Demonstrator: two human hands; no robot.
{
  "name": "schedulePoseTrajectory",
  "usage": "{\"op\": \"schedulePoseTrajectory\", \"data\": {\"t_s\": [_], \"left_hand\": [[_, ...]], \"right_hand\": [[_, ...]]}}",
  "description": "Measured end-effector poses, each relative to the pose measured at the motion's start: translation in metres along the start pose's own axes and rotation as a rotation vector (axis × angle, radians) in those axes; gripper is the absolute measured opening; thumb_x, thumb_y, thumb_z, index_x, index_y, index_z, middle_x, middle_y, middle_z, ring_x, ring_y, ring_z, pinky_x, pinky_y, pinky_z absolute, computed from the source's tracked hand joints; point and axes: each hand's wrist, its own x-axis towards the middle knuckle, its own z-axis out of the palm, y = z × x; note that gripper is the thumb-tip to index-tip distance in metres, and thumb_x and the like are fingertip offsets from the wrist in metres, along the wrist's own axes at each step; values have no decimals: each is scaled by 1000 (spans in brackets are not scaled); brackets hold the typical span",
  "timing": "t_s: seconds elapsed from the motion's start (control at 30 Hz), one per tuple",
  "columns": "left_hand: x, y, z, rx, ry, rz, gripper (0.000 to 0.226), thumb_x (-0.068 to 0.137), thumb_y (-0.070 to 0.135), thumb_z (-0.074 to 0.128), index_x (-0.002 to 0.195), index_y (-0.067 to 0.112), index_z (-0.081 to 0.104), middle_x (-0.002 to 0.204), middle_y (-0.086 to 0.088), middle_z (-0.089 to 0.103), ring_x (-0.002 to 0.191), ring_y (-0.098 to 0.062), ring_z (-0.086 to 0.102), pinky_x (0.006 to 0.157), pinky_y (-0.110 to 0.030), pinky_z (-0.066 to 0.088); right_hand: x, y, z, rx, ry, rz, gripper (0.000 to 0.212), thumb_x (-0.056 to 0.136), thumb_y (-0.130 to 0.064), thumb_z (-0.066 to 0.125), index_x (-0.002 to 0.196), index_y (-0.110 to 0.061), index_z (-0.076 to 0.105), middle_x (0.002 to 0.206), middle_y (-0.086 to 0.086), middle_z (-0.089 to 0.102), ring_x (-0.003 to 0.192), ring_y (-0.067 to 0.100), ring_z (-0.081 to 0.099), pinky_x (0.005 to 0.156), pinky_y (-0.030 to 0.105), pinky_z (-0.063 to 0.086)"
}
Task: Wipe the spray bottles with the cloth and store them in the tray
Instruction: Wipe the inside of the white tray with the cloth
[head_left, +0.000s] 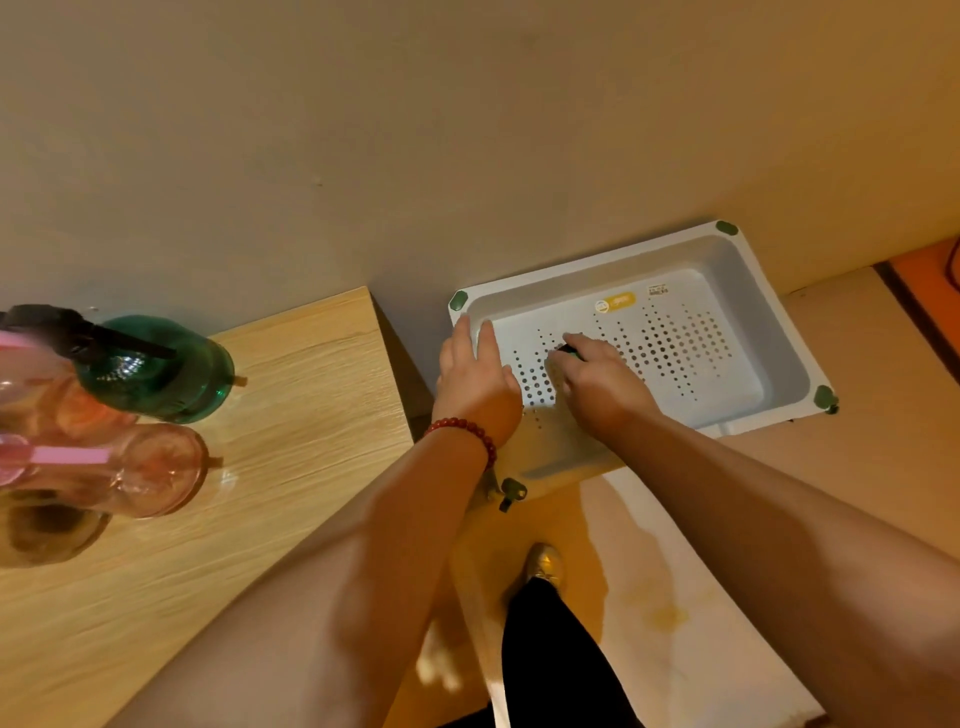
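We have both hands down in the tray (727, 389), which sits on a low pale surface to the right of the wooden table (311, 441), its far edge close against the wall. Our left hand (475, 379), with a red bead bracelet (465, 428) at the wrist, lies flat over the tray's left edge. Its fingers are straight and slightly apart, most likely to hold the tray steady. Our right hand (597, 387) is curled inside the tray, and its fingertips pinch a small dark-green piece (569, 351) against the floor of holes. We cannot tell what that piece is. It looks as if we are readying the tray rather than loading it.

The tray is white and shallow, with a flat rim, green pads at the corners and rows of round holes across the bottom. A yellow label sits near the far wall. No bottle is in it.

The spray bottles stand on the table, well apart from the tray, at the far left of our view. The green bottle (156, 374) is clear-walled with a black spray head. The pink bottles (150, 467) just beside it are blurred. We see no cloth anywhere, so we judge that wiping has not begun and all the storing is ahead of us.
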Motion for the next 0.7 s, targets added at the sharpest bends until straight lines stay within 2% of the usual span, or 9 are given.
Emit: {"op": "schedulePoseTrajectory", "data": {"t_s": [0.13,0.2,0.27,0.33,0.4,0.47,0.5,0.63,0.7], "left_hand": [[15,-13,16,-42,33,-93,64,103,12,36,157,15,2,165,-3,-10,152,-23,-5,121,-42,11],[20,-19,25,-23,56,-117,63,105,14,34,157,14,-1,165,-3,-12,152,-23,-6,121,-40,8],[24,-23,34,-8,86,-138,61,106,17,31,157,13,-1,166,-3,-10,153,-23,-4,121,-38,9],[27,-25,40,-4,98,-152,59,107,18,29,157,14,-1,166,-3,-8,153,-22,-2,121,-38,11],[30,-26,44,-5,101,-149,59,107,17,27,157,13,-3,166,-3,-7,153,-21,-2,121,-37,11],[32,-26,47,-14,115,-149,60,106,14,30,157,13,-3,166,-2,-8,153,-20,-1,120,-36,12],[32,-26,48,-9,128,-152,62,106,12,31,157,13,-3,166,-2,-8,153,-20,0,120,-36,13],[32,-27,50,27,167,-150,65,104,10,35,157,12,-3,165,-2,-13,153,-19,2,119,-35,19],[33,-28,50,27,177,-144,65,104,10,35,157,13,-3,165,-1,-13,153,-19,3,118,-35,21]], "right_hand": [[29,6,17,-42,3,-85,46,102,-15,40,148,-17,37,158,4,22,145,27,22,114,39,24],[41,3,24,12,91,-99,43,103,-20,43,145,-16,42,154,7,32,141,24,30,110,37,29],[51,-3,30,20,189,-88,38,95,-10,59,133,-6,56,142,21,46,130,38,45,104,47,42],[61,-2,41,2,171,-108,42,78,0,76,118,5,64,126,33,57,115,51,56,90,60,51],[63,2,46,-41,132,-128,53,74,-9,82,121,5,62,127,30,58,115,52,56,88,64,50],[56,6,45,-118,146,-131,59,84,-23,74,134,1,53,139,25,51,124,48,50,95,60,46],[52,9,47,-132,164,-141,58,88,-23,69,137,0,50,141,25,49,126,47,50,97,57,45],[51,14,53,-142,214,-109,56,78,-4,72,131,-2,56,124,25,59,101,44,61,78,48,55],[57,5,53,-80,185,-134,51,87,0,61,137,-2,51,127,23,58,108,43,57,87,47,51]]}}
